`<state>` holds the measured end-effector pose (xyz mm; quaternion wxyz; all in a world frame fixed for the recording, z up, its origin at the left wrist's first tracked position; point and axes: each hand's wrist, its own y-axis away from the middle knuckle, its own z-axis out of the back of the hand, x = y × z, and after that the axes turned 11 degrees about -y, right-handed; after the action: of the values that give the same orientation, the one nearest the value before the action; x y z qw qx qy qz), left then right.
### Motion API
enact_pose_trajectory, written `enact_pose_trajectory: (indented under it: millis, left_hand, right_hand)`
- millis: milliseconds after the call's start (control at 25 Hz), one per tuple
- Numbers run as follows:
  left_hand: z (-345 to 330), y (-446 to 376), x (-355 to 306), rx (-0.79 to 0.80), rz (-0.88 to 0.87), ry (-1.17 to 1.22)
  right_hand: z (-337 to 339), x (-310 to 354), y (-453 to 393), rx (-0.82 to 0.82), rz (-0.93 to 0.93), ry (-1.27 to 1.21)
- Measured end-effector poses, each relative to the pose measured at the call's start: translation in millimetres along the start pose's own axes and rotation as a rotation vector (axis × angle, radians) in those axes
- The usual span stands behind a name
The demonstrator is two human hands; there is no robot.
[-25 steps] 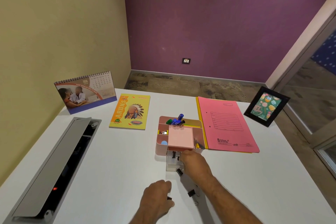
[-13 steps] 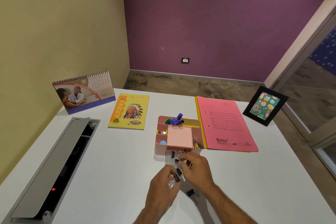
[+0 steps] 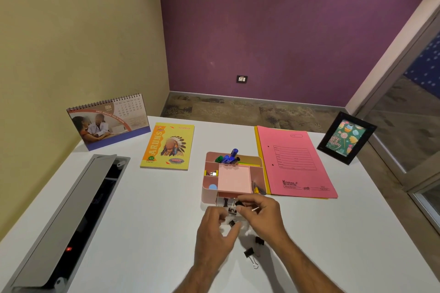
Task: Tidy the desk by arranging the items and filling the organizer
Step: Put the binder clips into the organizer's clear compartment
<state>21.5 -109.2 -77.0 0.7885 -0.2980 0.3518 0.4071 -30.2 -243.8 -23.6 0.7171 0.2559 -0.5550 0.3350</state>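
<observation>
**A:** Why are both hands bunched up at the front of the pink organizer [image 3: 209, 194]?

**B:** Its clear drawer [image 3: 228, 209] is pulled out toward the person, and that looks like the place for the binder clips. The right hand [image 3: 260, 215] pinches 1 clip by its wire handle, fingers curled, just above the drawer. The left hand [image 3: 215, 233] is cupped beside it with 1 small black clip [image 3: 231, 222] between thumb and fingers; whether it truly grips that clip or only shelters it, I cannot tell.

**A:** And the loose ones?

**B:** 2 more binder clips [image 3: 252, 253] lie on the table [image 3: 152, 221] just nearer the front edge than the right hand, close enough to pick up without shifting. I'd judge they go in next.

**A:** The organizer sits mid-table?

**B:** Yes, with pens [image 3: 229, 158] upright in its back compartment and a pink sticky pad [image 3: 234, 178] on top. The pink folder [image 3: 292, 164] lies flat just to its right, the yellow notebook [image 3: 169, 146] to its left, both squared toward the far edge.

**A:** The standing things?

**B:** Desk calendar [image 3: 109, 123] at the far left corner, photo frame [image 3: 345, 138] at the far right corner, out of the working area. An open cable tray [image 3: 71, 221] runs along the left edge.
</observation>
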Motion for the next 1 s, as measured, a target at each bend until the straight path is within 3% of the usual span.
enact_pose_trajectory:
  millis: [80,240,440,760,1000]
  left_hand:
    - [-0.7,7.3,12.0,0.11,-0.088,-0.159]
    - [-4.8,15.0,36.1,0.55,-0.275,-0.642]
    - [-21.6,9.7,43.5,0.824,-0.236,-0.86]
    - [-30.1,-6.6,34.0,0.969,-0.189,-0.978]
    - [-28.2,-4.2,35.3,0.809,-0.248,-0.887]
  right_hand:
    - [1.1,0.0,-2.1,0.016,0.029,0.115]
    - [-5.6,-5.7,-3.2,0.155,0.114,0.521]
    - [-21.6,-7.7,-8.3,0.292,0.118,0.79]
    - [-27.8,-20.4,-12.4,0.348,0.061,0.879]
    - [-21.3,-23.9,-6.6,0.283,0.178,0.796]
